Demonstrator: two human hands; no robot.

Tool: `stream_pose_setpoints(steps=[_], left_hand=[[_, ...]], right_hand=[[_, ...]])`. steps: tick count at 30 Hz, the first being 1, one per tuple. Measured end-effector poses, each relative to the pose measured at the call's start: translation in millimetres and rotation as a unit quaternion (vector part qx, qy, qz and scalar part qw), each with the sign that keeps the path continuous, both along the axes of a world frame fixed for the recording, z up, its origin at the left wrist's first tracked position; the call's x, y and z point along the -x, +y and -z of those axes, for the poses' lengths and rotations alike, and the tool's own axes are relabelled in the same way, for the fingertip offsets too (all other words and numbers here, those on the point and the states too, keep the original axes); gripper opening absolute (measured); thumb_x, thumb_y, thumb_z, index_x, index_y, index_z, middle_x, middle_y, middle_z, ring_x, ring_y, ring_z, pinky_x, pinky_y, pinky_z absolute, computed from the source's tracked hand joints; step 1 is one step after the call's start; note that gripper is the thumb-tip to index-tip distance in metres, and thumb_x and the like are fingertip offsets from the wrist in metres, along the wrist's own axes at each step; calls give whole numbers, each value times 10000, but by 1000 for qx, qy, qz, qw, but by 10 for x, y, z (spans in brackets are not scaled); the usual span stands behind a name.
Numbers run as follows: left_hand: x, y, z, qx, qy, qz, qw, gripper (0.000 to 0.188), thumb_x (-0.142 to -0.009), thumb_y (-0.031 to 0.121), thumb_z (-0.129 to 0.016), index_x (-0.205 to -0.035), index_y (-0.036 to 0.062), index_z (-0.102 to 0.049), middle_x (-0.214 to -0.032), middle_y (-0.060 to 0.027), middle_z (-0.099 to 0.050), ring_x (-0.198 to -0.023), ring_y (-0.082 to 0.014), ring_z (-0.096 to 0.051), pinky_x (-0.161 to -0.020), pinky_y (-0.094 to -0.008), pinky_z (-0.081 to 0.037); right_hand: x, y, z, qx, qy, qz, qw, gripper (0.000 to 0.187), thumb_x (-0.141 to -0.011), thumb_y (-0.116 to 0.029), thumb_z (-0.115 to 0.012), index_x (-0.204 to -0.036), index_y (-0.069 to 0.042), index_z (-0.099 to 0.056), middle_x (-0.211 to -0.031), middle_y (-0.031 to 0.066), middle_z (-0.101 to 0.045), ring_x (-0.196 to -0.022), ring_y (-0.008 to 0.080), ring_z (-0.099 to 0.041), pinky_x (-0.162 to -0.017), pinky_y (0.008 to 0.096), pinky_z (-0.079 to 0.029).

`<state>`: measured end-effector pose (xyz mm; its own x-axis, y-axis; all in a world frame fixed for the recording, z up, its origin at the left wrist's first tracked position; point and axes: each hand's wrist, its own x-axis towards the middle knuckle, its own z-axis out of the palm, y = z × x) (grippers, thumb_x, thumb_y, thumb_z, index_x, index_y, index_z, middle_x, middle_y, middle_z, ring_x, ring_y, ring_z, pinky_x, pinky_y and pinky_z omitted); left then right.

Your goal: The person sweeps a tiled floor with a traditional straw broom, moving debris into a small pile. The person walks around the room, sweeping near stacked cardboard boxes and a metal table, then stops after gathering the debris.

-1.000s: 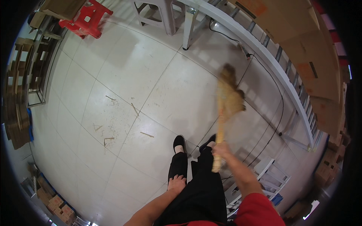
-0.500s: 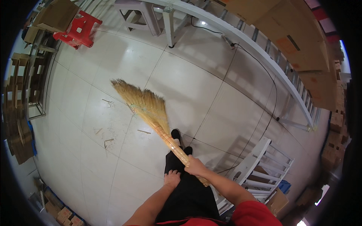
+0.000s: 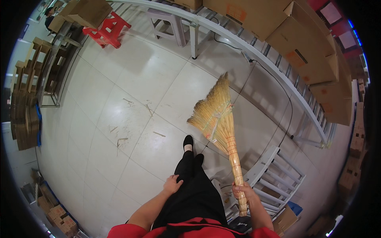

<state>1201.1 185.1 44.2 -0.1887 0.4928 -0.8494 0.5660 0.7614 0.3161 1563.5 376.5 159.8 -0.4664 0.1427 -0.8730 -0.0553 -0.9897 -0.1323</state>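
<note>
A straw broom (image 3: 235, 160) is in my right hand (image 3: 245, 192), whose fingers wrap round the handle near its lower end. Its wide bristle head points up and away, just right of my feet. I cannot tell whether the bristle tips touch the tiled floor. My left hand (image 3: 173, 185) lies against my black-trousered left leg (image 3: 183, 168), holding nothing, with the thumb apart from the fingers. Beyond my left foot, thin scraps of debris (image 3: 121, 140) are scattered over the pale tiles, including a short strip (image 3: 159, 134).
A white roller conveyor (image 3: 278, 71) carrying cardboard boxes (image 3: 295, 41) curves along the far right. Another rolled frame (image 3: 278, 178) stands close by my right arm. A red stool (image 3: 108, 31) and a grey stool (image 3: 168, 27) stand far off. A black cable (image 3: 287, 85) crosses the floor.
The broom has swung to the right, and my right hand has moved right with it. My left hand has shifted slightly left along my leg. The view has turned a little.
</note>
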Motion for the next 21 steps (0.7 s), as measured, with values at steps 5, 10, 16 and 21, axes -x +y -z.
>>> stream_pose_setpoints(steps=[5,10,16,21], left_hand=[[0,-293,-233,-22,37,-59,997,560,-903,438,-602,-1333,84,-548,-1350,-191,-523,-1245,-367,-502,-1046,-443,-424],[153,-427,-474,-68,69,-117,988,548,-894,412,-619,-1317,67,-561,-1308,-217,-544,-1230,-374,-513,-1048,-437,-420],[438,-553,-809,-59,91,-134,985,550,-872,407,-629,-1317,91,-563,-1307,-175,-555,-1226,-357,-515,-1034,-440,-434],[608,-805,-766,-85,80,-129,985,553,-863,412,-640,-1324,117,-563,-1308,-175,-555,-1239,-349,-506,-1038,-433,-431]], right_hand=[[-135,-252,-370,9,53,21,998,402,-722,-68,-706,-1084,-20,-537,-686,68,-517,-500,167,-475,-474,316,-410],[-117,-396,-646,1,60,-31,998,427,-706,-61,-700,-1101,-24,-543,-698,89,-542,-493,178,-492,-475,328,-417],[49,-619,-945,-13,103,-74,992,450,-691,-52,-699,-1113,-23,-545,-709,108,-557,-510,193,-521,-481,326,-425],[323,-852,-941,-74,-20,-155,985,424,-732,21,-671,-1132,-10,-531,-758,76,-599,-604,191,-624,-556,319,-506]])
